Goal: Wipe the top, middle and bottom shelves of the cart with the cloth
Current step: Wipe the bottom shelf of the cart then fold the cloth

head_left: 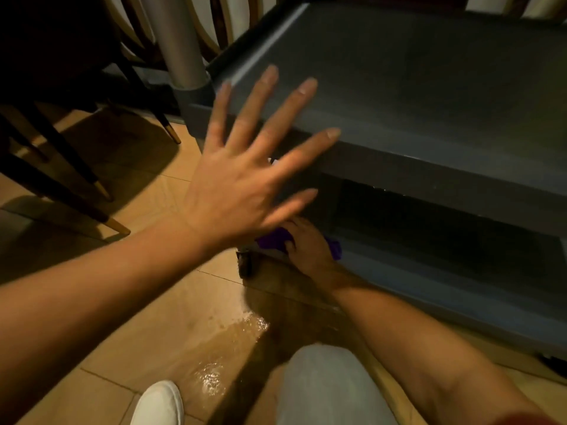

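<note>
A dark grey cart fills the upper right, with one shelf [429,96] seen from above and the bottom shelf [429,271] below it in shadow. My left hand [245,167] hovers with fingers spread wide in front of the upper shelf's near-left corner, holding nothing. Lower down, my right hand [306,246] grips a purple cloth [336,248] at the bottom shelf's near-left corner. Most of the cloth is hidden under the hand and behind my left hand.
A silver cart post [181,41] rises at the shelf's left corner. Dark chair legs [76,191] with gold tips stand to the left on the tan tile floor [171,302]. A cart wheel [245,262] sits by the cloth. My knee [331,384] and white shoe [159,403] are below.
</note>
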Demonstrator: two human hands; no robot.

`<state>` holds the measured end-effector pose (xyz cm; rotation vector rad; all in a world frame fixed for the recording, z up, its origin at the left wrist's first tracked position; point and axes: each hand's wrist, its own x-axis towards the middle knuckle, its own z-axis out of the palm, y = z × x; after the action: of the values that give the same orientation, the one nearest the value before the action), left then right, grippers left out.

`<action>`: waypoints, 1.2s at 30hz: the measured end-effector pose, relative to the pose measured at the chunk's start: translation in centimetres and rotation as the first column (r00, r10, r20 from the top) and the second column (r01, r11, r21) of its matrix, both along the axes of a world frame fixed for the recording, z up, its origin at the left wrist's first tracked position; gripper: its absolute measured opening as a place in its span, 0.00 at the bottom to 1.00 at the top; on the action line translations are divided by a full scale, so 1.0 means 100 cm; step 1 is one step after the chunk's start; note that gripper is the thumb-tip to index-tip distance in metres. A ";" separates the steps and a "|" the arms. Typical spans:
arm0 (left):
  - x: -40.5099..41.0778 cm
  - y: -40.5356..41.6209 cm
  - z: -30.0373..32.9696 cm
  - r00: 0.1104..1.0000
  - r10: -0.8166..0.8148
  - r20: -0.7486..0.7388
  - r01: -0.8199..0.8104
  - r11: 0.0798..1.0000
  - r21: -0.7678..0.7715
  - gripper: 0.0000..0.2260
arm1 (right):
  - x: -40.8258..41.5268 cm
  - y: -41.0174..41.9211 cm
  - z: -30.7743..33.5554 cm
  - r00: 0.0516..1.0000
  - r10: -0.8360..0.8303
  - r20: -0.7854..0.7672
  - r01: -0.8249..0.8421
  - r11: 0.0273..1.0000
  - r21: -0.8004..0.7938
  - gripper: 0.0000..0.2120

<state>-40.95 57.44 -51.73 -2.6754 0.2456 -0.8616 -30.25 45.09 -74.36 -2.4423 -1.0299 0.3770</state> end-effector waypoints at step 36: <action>0.050 -0.079 0.002 0.998 0.063 -0.024 -0.067 0.965 -0.254 0.29 | -0.013 0.013 0.022 0.950 -0.270 -0.154 0.270 0.963 -0.022 0.25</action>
<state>-35.96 49.50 -51.53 -2.9093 0.0512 -0.9067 -31.60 46.39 -72.15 -2.4662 -0.6190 0.4655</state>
